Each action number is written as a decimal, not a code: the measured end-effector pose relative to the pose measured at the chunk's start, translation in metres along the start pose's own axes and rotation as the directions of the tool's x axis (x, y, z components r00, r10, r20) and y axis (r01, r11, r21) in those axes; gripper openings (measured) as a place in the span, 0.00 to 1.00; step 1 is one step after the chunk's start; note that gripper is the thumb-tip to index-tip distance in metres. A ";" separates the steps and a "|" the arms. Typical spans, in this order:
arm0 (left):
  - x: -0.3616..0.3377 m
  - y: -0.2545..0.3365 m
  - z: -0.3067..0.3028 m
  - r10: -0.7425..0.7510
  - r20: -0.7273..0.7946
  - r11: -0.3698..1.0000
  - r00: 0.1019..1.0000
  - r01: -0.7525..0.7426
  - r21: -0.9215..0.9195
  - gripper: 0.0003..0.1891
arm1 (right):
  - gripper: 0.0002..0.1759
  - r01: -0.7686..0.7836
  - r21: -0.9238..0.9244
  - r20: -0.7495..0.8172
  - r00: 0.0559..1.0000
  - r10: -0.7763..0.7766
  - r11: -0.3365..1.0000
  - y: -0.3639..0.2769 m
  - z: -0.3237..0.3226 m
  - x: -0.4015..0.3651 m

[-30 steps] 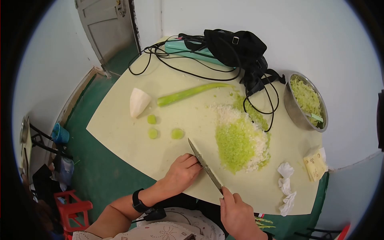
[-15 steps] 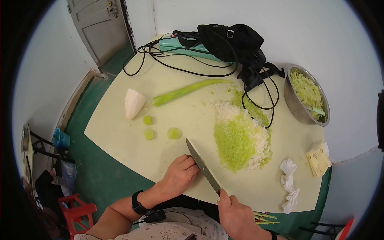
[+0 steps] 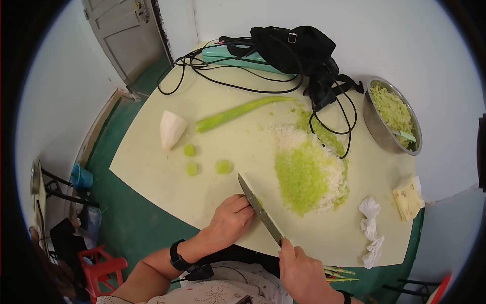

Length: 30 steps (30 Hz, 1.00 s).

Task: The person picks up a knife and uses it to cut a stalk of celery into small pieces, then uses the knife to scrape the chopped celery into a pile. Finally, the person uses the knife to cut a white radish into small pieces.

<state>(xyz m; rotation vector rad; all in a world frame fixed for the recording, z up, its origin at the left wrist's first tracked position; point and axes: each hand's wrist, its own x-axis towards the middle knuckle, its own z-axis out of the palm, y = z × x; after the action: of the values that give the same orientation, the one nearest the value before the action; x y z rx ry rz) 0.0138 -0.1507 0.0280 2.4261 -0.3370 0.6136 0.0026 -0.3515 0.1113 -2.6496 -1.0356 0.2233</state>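
My right hand (image 3: 302,271) is closed round the handle of a kitchen knife (image 3: 259,209), whose blade slants up and left over the table. Against the blade's left side, my left hand (image 3: 232,219) has its fingers curled on a piece of celtuce, mostly hidden; a green sliver shows by the blade. Beyond the blade tip lie short cut rounds of celtuce (image 3: 224,166). A long peeled celtuce stem (image 3: 228,117) and a white peeled chunk of vegetable (image 3: 172,129) lie farther back. To the knife's right spreads a heap of finely chopped green and white vegetable (image 3: 304,177).
A metal bowl (image 3: 372,119) of shredded vegetable stands at the right edge. Black cables and a black bag (image 3: 291,48) lie at the back, one loop over the chopped heap. Crumpled tissues (image 3: 370,218) and a yellow tissue pack (image 3: 408,200) sit on the right.
The view has shifted slightly, so the table contents appear a little to the right. Both hands keep the same hold; a green sliver now shows beside the blade.
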 end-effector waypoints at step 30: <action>0.000 0.000 0.001 -0.034 -0.052 0.998 0.998 0.032 -0.049 0.10 | 0.18 -0.045 0.116 0.043 0.998 0.041 0.992 0.000 0.003 0.006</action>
<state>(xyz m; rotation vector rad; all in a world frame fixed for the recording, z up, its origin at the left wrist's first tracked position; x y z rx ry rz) 0.0143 -0.1509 0.0271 2.3605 -0.2864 0.6464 0.0065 -0.3468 0.1079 -2.5733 -0.9478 0.3376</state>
